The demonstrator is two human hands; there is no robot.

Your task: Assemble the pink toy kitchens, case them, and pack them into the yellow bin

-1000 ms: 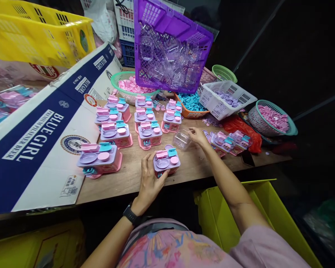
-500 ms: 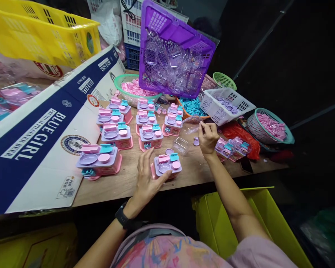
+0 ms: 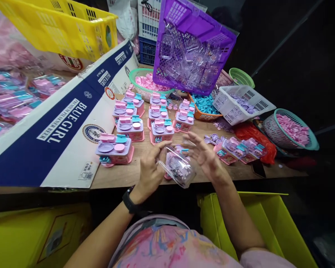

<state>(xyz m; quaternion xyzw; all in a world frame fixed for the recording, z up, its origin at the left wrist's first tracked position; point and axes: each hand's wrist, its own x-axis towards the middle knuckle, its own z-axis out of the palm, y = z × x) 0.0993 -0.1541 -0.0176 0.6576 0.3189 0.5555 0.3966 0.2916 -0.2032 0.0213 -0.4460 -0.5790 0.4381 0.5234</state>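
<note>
My left hand point(image 3: 151, 163) is closed on the edge of a clear plastic cover point(image 3: 180, 169), tilted above the table's front edge. Pink and purple shapes show at the cover; whether they are printed on it or lie inside, I cannot tell. To its right my right hand point(image 3: 208, 158) is open, fingers spread and slightly blurred, with nothing visible in them. Behind the cover, mostly hidden, stands a toy kitchen point(image 3: 185, 152) with a turquoise part on top. Several like toy kitchens point(image 3: 114, 149) in pink and lilac stand in rows beyond my left hand.
Loose lilac pieces point(image 3: 213, 139) and clear-covered toy kitchens point(image 3: 231, 149) lie to the right. A tilted purple crate point(image 3: 226, 52) holds clear covers. Baskets of pink, blue and lilac parts stand behind. A cardboard panel point(image 3: 64, 130) borders the left; a yellow bin point(image 3: 212, 216) stands below.
My left hand has left the toy kitchen and taken up the clear cover from the table. My right hand has opened from a pinch and come nearer. The view has shifted left.
</note>
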